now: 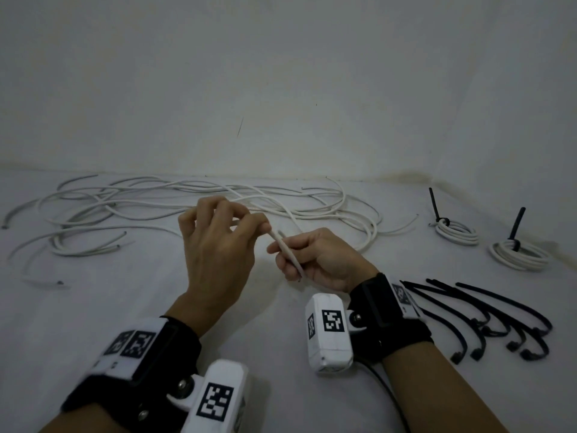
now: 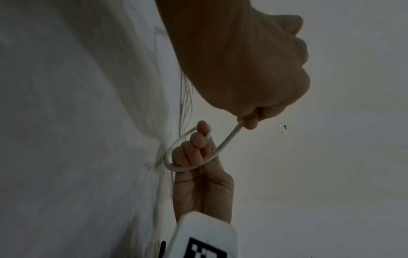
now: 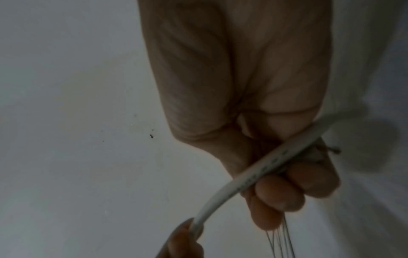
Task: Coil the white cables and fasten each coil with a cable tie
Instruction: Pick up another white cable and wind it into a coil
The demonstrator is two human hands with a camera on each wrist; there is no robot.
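A white cable [image 1: 285, 252] runs between both hands above the white surface. My left hand [image 1: 265, 228] pinches it with thumb and fingertip; the other fingers are spread. My right hand [image 1: 290, 260] grips the cable's end section in curled fingers. In the left wrist view the cable [image 2: 225, 143] bends in one loop round the right hand [image 2: 198, 153], and the left hand [image 2: 247, 121] pinches it above. The right wrist view shows the cable [image 3: 264, 165] under the right hand's curled fingers [image 3: 278, 197]. Loose white cables [image 1: 187, 203] lie tangled behind the hands.
Two finished coils [image 1: 457, 231] [image 1: 520, 255], each with a black tie sticking up, lie at the far right. Several black cable ties [image 1: 484, 317] lie fanned out right of my right wrist. A pale wall rises just behind the cables.
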